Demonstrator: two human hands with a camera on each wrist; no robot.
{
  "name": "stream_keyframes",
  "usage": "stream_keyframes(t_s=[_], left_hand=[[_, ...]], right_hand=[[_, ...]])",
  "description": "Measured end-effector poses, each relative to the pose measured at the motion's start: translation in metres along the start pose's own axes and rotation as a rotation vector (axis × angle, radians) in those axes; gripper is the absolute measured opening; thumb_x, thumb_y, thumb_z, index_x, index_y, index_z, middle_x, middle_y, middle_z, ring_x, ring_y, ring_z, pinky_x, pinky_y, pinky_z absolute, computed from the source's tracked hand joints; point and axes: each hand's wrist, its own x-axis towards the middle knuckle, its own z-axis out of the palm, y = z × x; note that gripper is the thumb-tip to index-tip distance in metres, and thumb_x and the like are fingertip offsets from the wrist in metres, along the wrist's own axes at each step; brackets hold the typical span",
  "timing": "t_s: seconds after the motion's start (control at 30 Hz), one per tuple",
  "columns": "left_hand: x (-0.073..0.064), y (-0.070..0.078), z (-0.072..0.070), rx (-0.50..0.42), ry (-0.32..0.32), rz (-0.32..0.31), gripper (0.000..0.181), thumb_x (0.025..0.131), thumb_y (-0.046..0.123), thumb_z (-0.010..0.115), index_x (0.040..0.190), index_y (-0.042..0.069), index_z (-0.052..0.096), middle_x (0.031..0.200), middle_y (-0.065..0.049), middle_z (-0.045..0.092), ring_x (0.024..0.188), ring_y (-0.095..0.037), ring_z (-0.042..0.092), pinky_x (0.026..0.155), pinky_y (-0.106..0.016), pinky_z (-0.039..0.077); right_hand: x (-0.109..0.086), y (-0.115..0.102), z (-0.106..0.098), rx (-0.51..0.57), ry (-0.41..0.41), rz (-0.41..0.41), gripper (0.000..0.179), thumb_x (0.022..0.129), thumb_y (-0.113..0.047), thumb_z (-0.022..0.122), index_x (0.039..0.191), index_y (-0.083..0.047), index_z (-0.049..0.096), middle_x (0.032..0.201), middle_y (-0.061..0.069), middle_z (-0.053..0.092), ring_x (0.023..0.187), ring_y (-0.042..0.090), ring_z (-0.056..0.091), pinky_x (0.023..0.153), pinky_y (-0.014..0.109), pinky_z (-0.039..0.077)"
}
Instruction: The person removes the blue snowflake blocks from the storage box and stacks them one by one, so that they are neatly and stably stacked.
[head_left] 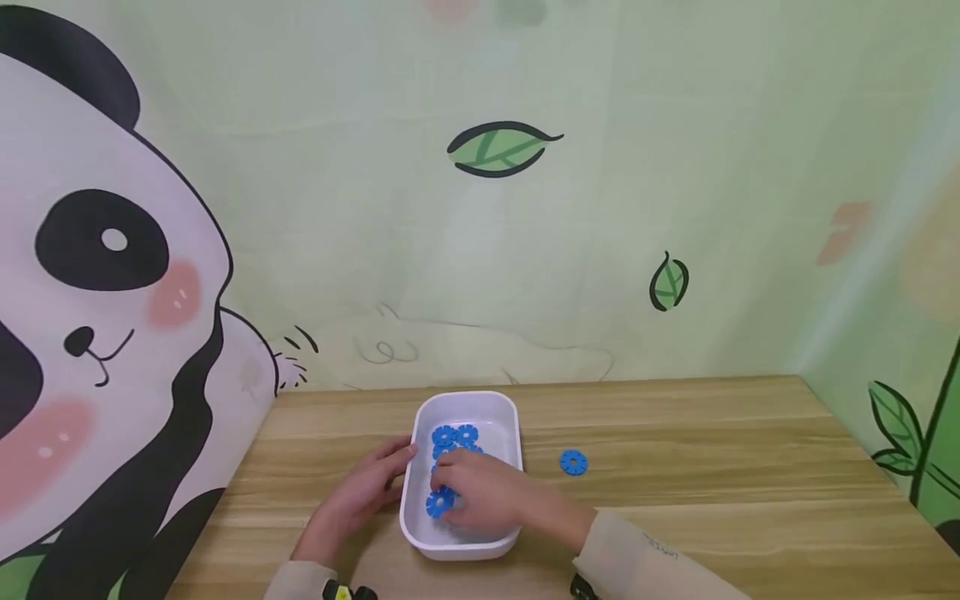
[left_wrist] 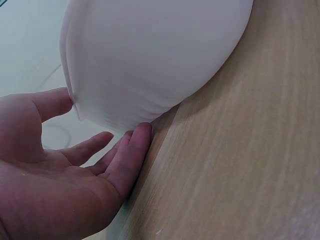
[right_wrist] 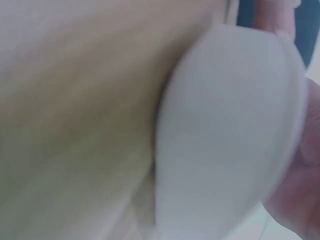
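A white plastic tray [head_left: 461, 552] holds several blue notched discs [head_left: 467, 434], each with a hole in its middle. My left hand [head_left: 360, 498] is at the tray's left side; in the left wrist view its thumb touches the rim and its loosely extended fingers lie against the lower wall [left_wrist: 150, 60]. Over the tray's right side reaches my right hand [head_left: 486, 490], its fingers down among the discs, one disc [head_left: 438, 503] beside them. Whether those fingers pinch a disc is hidden. The blurred right wrist view shows mostly the tray's outer wall [right_wrist: 225, 130] and part of that hand.
One loose blue disc [head_left: 573, 462] lies on the wooden table [head_left: 712, 450] to the right of the tray. Behind the table hangs a pale green backdrop [head_left: 360, 208] with a printed panda [head_left: 142, 333] and leaves.
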Motion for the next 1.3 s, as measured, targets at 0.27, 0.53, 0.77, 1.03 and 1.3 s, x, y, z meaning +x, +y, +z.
stream_keyframes(t_s=[0.27,0.53,0.77,1.03,1.3], left_hand=[[0.001,0.002,0.004,0.022,0.034,-0.019,0.06,0.11,0.035,0.059,0.157,0.002,0.044,0.156,-0.024,0.049,0.143,-0.043,0.048,0.113,-0.061,0.046],[-0.001,0.003,0.004,0.023,0.036,-0.017,0.059,0.11,0.034,0.058,0.157,0.003,0.045,0.156,-0.025,0.049,0.143,-0.043,0.048,0.113,-0.06,0.046],[-0.002,0.005,0.004,0.039,0.032,-0.026,0.06,0.11,0.037,0.058,0.157,0.003,0.045,0.158,-0.025,0.047,0.145,-0.045,0.045,0.114,-0.06,0.046],[-0.001,0.003,0.003,0.036,0.037,-0.032,0.061,0.109,0.038,0.058,0.157,0.004,0.045,0.157,-0.025,0.049,0.144,-0.044,0.047,0.113,-0.058,0.048],[0.0,0.003,0.003,0.044,0.039,-0.028,0.061,0.109,0.039,0.058,0.157,0.003,0.045,0.157,-0.025,0.049,0.144,-0.045,0.047,0.111,-0.059,0.049]], right_hand=[[-0.031,0.039,-0.03,0.161,0.095,0.089,0.029,0.094,-0.023,0.083,0.118,-0.009,0.075,0.116,0.001,0.068,0.109,0.018,0.061,0.1,0.036,0.055],[-0.064,0.078,-0.047,0.265,0.211,0.253,0.027,0.094,-0.021,0.083,0.116,-0.009,0.075,0.111,0.0,0.069,0.109,0.026,0.066,0.096,0.044,0.06],[-0.094,0.109,-0.042,0.198,0.252,0.254,0.024,0.092,-0.018,0.084,0.11,-0.006,0.075,0.105,0.001,0.069,0.102,0.025,0.066,0.091,0.043,0.06],[-0.117,0.133,-0.025,0.178,0.222,0.261,0.024,0.092,-0.014,0.084,0.111,-0.002,0.075,0.106,0.003,0.069,0.103,0.025,0.067,0.091,0.044,0.06],[-0.129,0.142,-0.011,0.121,0.213,0.232,0.025,0.092,-0.019,0.084,0.111,-0.005,0.074,0.107,0.002,0.07,0.103,0.022,0.067,0.093,0.047,0.059]])
